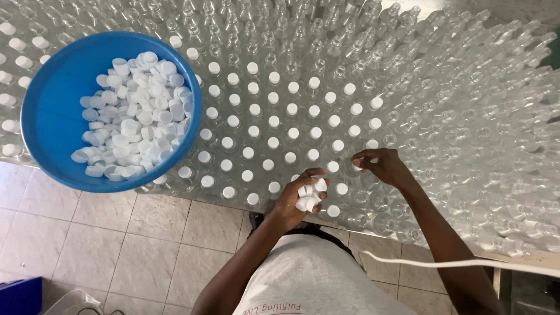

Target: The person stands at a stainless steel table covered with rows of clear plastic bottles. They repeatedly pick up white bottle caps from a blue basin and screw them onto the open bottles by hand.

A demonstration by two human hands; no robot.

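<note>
While left hand [294,201] cups caps [309,195], right hand [382,166] caps bottle [357,169].

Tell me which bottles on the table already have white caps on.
The capped bottles form the block nearest the person, between the blue bowl and the right hand. Each shows a white disc on top; the open bottles beyond and to the right show clear mouths.

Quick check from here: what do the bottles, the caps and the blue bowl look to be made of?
Bottles: likely clear plastic, see-through and glossy with highlights; glass can't be ruled out. Caps: white plastic, opaque, smooth, with a soft sheen. Blue bowl: probably moulded plastic, uniform colour, smooth semi-gloss wall and a rounded rim.
</note>
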